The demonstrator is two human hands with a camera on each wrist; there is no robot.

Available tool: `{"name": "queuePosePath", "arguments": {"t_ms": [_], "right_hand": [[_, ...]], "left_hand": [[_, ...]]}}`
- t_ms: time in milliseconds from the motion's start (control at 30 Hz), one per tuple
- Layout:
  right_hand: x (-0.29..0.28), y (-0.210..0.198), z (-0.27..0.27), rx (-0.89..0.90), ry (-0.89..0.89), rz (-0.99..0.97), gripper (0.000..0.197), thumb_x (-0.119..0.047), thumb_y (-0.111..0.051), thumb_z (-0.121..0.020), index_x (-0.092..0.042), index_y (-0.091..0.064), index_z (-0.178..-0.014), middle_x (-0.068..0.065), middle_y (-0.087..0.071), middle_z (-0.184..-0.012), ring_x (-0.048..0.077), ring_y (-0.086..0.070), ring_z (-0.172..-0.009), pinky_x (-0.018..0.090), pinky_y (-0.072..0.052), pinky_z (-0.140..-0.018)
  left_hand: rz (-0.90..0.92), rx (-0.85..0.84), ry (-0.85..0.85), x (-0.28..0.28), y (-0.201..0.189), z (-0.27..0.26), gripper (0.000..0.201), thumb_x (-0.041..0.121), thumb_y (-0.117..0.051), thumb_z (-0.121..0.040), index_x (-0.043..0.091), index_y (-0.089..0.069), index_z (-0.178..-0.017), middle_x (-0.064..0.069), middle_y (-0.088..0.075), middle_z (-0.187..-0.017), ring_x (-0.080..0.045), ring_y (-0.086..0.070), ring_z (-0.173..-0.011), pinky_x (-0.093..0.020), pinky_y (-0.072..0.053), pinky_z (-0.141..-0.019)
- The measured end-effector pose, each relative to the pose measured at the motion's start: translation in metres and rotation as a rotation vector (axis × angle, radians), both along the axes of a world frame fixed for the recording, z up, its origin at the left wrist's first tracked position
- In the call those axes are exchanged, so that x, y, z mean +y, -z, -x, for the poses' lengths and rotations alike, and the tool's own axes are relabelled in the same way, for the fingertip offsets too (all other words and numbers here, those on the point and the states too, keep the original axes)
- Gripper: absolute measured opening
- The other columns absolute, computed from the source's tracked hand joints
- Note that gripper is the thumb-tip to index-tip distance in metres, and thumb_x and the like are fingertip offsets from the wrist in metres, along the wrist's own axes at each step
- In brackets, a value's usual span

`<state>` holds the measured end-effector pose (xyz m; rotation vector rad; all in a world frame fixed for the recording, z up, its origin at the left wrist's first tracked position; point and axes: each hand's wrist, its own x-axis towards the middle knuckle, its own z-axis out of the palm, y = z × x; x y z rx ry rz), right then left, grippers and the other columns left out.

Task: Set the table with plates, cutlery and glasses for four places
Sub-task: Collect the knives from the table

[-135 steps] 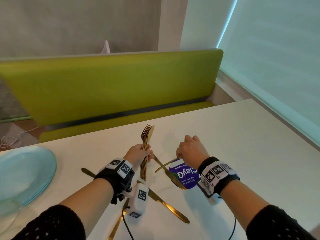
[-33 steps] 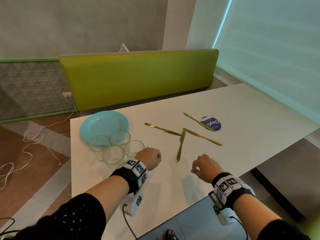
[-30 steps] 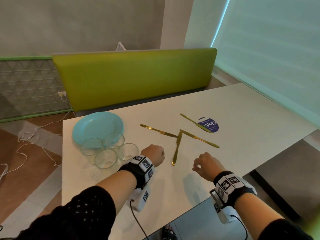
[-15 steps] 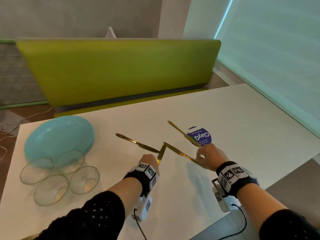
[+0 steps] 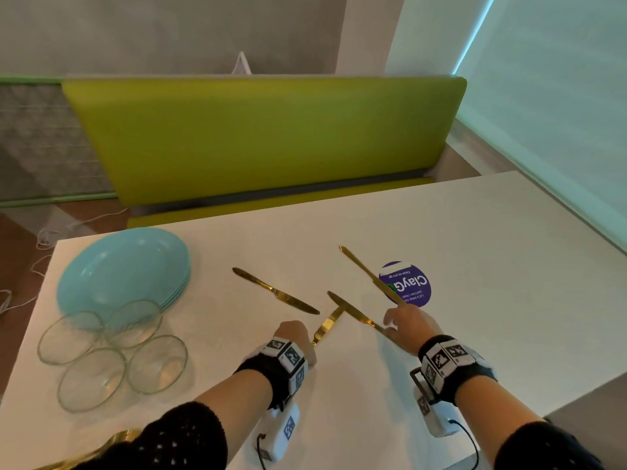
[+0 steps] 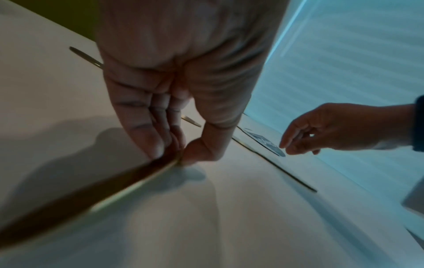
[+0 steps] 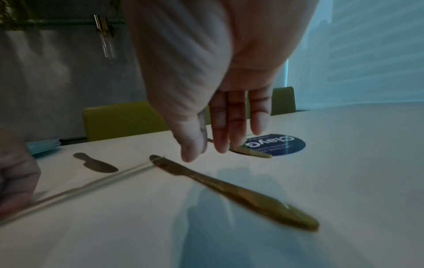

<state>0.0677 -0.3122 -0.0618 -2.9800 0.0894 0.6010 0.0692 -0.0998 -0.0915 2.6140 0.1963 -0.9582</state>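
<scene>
Several gold knives lie on the white table (image 5: 492, 252). My left hand (image 5: 296, 337) pinches the handle end of the near knife (image 5: 327, 327); in the left wrist view thumb and fingers (image 6: 158, 145) close on that knife (image 6: 103, 192). My right hand (image 5: 395, 320) hovers with straight fingers (image 7: 231, 130) just above the handle of a second knife (image 5: 354, 313) (image 7: 231, 188), holding nothing. A third knife (image 5: 369, 276) lies across a purple sticker, a fourth (image 5: 274, 290) to the left. A stack of teal plates (image 5: 122, 269) and several glasses (image 5: 135, 322) stand at the left.
A round purple sticker (image 5: 412, 286) is stuck on the table by my right hand. Gold forks (image 5: 112, 439) poke out under my left sleeve at the near edge. A green bench (image 5: 264, 137) runs along the far side; the table's right edge drops off near the window blind.
I have leaned in and both hands have reached forward to the knives. My left hand has taken hold of the near knife's handle; my right hand has opened over the second knife.
</scene>
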Motion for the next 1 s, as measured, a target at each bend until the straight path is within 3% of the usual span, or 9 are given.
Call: {"name": "queuePosePath", "arguments": {"t_ms": [133,233,333,467,567,667,833,933,1000], "right_hand": [[0.004,0.010,-0.004,0.036,0.035,0.013,0.031,-0.034,-0.056,-0.092,-0.021,-0.058,-0.120,-0.001,-0.059,-0.121,0.016,-0.058,-0.109,0.025,-0.047,-0.091],[0.010,0.016,-0.009,0.071,0.039,0.048,0.031,-0.034,-0.055,-0.092,-0.020,-0.058,-0.119,0.000,-0.061,-0.119,0.017,-0.059,-0.108,0.026,-0.048,-0.089],[0.014,0.022,-0.012,0.104,0.037,0.114,0.028,-0.032,-0.053,-0.093,-0.016,-0.060,-0.115,0.002,-0.064,-0.112,0.019,-0.062,-0.102,0.027,-0.049,-0.085],[0.016,0.029,-0.015,0.112,0.063,0.178,0.023,-0.027,-0.052,-0.094,-0.014,-0.063,-0.110,0.003,-0.066,-0.105,0.016,-0.059,-0.084,0.024,-0.048,-0.075],[0.015,0.032,-0.017,0.109,0.068,0.196,0.023,-0.024,-0.052,-0.093,-0.013,-0.065,-0.108,0.003,-0.067,-0.103,0.016,-0.061,-0.084,0.023,-0.048,-0.073],[0.015,0.031,-0.019,0.110,0.062,0.205,0.022,-0.022,-0.050,-0.093,-0.012,-0.064,-0.107,0.004,-0.067,-0.105,0.018,-0.060,-0.085,0.023,-0.047,-0.072],[0.019,0.032,-0.017,0.065,0.081,0.215,0.024,-0.018,-0.046,-0.091,-0.010,-0.062,-0.107,0.003,-0.057,-0.089,0.020,-0.063,-0.091,0.025,-0.049,-0.075],[0.022,0.030,-0.016,0.060,0.123,0.195,0.024,-0.018,-0.045,-0.092,-0.011,-0.062,-0.108,0.004,-0.066,-0.101,0.020,-0.065,-0.097,0.025,-0.050,-0.077],[0.023,0.026,-0.019,0.058,0.174,0.130,0.023,-0.021,-0.048,-0.091,-0.012,-0.063,-0.105,0.003,-0.066,-0.098,0.019,-0.065,-0.093,0.025,-0.050,-0.076]], "left_hand": [[0.032,-0.057,-0.033,0.001,0.001,0.006,0.028,0.015,-0.054,-0.089,0.002,-0.060,-0.113,-0.011,-0.064,-0.118,-0.024,-0.064,-0.107,-0.023,-0.050,-0.085],[0.078,-0.046,-0.023,0.005,-0.003,0.000,0.026,0.019,-0.052,-0.089,0.001,-0.061,-0.106,-0.012,-0.063,-0.114,-0.026,-0.063,-0.108,-0.023,-0.047,-0.076],[0.175,-0.070,-0.044,0.007,-0.010,-0.014,0.023,0.023,-0.052,-0.088,0.003,-0.061,-0.092,-0.011,-0.062,-0.099,-0.025,-0.063,-0.100,-0.024,-0.041,-0.068],[0.409,-0.151,-0.168,0.011,-0.021,-0.035,0.013,0.022,-0.050,-0.090,0.009,-0.053,-0.087,0.001,-0.056,-0.072,-0.014,-0.054,-0.068,-0.019,-0.040,-0.055],[0.657,-0.149,-0.366,0.012,-0.024,-0.044,0.008,0.014,-0.045,-0.092,0.008,-0.051,-0.095,-0.001,-0.062,-0.072,-0.012,-0.055,-0.060,-0.022,-0.049,-0.058],[0.728,-0.138,-0.464,0.010,-0.023,-0.048,0.010,0.013,-0.039,-0.094,0.009,-0.048,-0.093,-0.002,-0.057,-0.069,-0.013,-0.051,-0.054,-0.024,-0.049,-0.054],[0.750,-0.084,-0.485,0.005,-0.019,-0.054,0.021,0.013,-0.037,-0.092,0.006,-0.051,-0.077,-0.005,-0.049,-0.063,-0.015,-0.043,-0.049,-0.023,-0.037,-0.045],[0.815,-0.087,-0.492,0.006,-0.016,-0.056,0.015,0.018,-0.043,-0.095,0.008,-0.055,-0.093,-0.003,-0.049,-0.065,-0.014,-0.042,-0.050,-0.023,-0.037,-0.046],[0.844,-0.108,-0.490,0.007,-0.017,-0.057,0.015,0.018,-0.045,-0.096,0.009,-0.056,-0.097,-0.002,-0.050,-0.065,-0.014,-0.043,-0.052,-0.023,-0.038,-0.048]]}}
